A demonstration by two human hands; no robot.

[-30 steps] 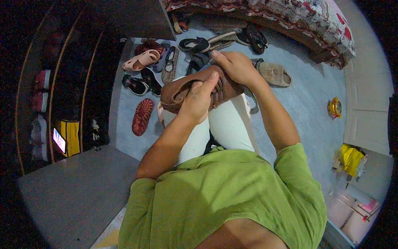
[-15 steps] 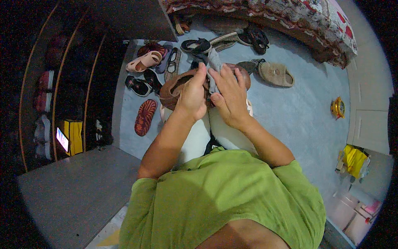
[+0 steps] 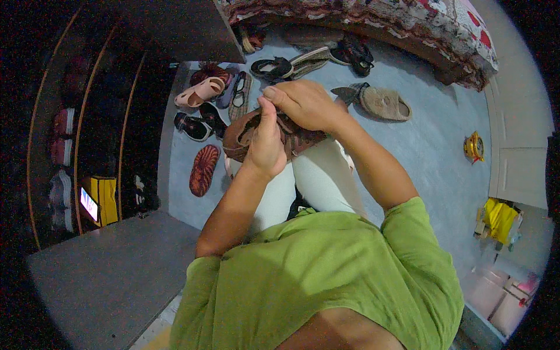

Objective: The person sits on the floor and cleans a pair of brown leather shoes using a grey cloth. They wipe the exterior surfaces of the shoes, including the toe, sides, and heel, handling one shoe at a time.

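Above my knees is a brown shoe (image 3: 238,135), its opening facing up on the left and its laced part toward the right. My left hand (image 3: 268,144) grips it by the near side, thumb pointing up along the opening. Across the far side lies my right hand (image 3: 304,106), back upward and fingers curled down. Its fingertips and whatever they hold are hidden. The grey cloth is out of sight now. Left of the shoe, a black shoe (image 3: 192,127) and a reddish-brown patterned slipper (image 3: 205,170) lie on the floor.
Around lie a pink sandal (image 3: 201,92), a fuzzy beige slipper (image 3: 382,104) and several dark shoes. At left stands a dark shoe cabinet with a yellow box (image 3: 105,201) and a lit phone (image 3: 89,204). A patterned bed cover (image 3: 373,35) hangs at the back; a gold ornament (image 3: 473,147) sits right.
My right hand has turned from flat, fingers forward, to curled over the shoe's far side. The grey cloth beneath it has gone from view. My left hand keeps its hold.
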